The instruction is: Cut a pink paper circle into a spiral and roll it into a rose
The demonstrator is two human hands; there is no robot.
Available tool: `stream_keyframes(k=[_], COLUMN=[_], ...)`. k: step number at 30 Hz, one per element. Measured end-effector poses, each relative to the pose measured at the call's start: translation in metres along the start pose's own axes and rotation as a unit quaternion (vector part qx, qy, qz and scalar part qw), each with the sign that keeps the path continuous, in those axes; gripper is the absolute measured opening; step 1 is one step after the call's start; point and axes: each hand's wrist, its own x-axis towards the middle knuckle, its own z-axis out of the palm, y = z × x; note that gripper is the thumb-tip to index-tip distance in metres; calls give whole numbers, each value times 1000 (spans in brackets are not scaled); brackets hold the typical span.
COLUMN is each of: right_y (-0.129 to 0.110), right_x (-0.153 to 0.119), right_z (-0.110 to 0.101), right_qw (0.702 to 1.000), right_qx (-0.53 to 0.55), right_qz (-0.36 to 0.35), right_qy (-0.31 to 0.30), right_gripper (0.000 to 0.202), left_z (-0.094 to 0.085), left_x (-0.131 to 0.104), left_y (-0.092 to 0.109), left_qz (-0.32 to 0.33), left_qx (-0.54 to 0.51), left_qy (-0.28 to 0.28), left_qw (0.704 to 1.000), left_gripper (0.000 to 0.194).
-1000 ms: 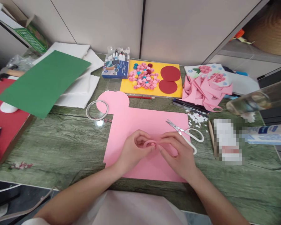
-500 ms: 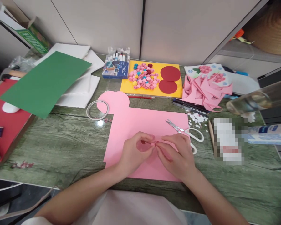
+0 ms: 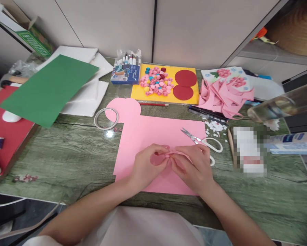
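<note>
Between the fingertips of both hands is a small piece of pink paper (image 3: 167, 155), partly hidden by the fingers. My left hand (image 3: 149, 165) pinches it from the left, thumb and forefinger curved. From the right, my right hand (image 3: 194, 165) closes its fingertips on the same piece. Both hands are above large pink paper sheets (image 3: 158, 131). White-handled scissors (image 3: 201, 139) lie with their blades parted just beyond my right hand. A roll of tape (image 3: 106, 119) rests partly over pink paper circles (image 3: 129, 108) at the upper left of the sheets.
Pink, blue and yellow paper rolls (image 3: 157, 82) and dark red circles (image 3: 185, 78) lie on a yellow sheet (image 3: 169, 99). Pink scraps (image 3: 225, 95), white bits (image 3: 216, 125) and a transparent bottle (image 3: 279, 102) are at right. Green paper (image 3: 51, 89) and a marker box (image 3: 125, 74) are at left.
The fingers have shifted slightly around the small pink paper, which still sits between both hands. The whole view has moved a little.
</note>
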Motion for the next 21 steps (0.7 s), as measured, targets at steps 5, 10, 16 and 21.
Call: stream_keyframes(k=[5, 10, 16, 21], right_y=[0, 0, 0, 2], right_x=[-1, -2, -1, -2], right_z=[0, -1, 0, 0], right_qw=[1000, 1000, 1000, 1000], right_qx=[-11, -7, 6, 17], right_qz=[-19, -23, 21, 4], right_qy=[-3, -5, -13, -19], right_gripper=[16, 16, 14, 16], left_z=[0, -1, -1, -3], left_x=[0, -1, -1, 1], left_y=[-1, 0, 0, 0], left_qz=[16, 8, -22, -36], left_qx=[7, -7, -68, -86], left_qy=[-2, 2, -4, -8], left_qw=[1000, 1000, 997, 996], left_gripper=[17, 16, 15, 14])
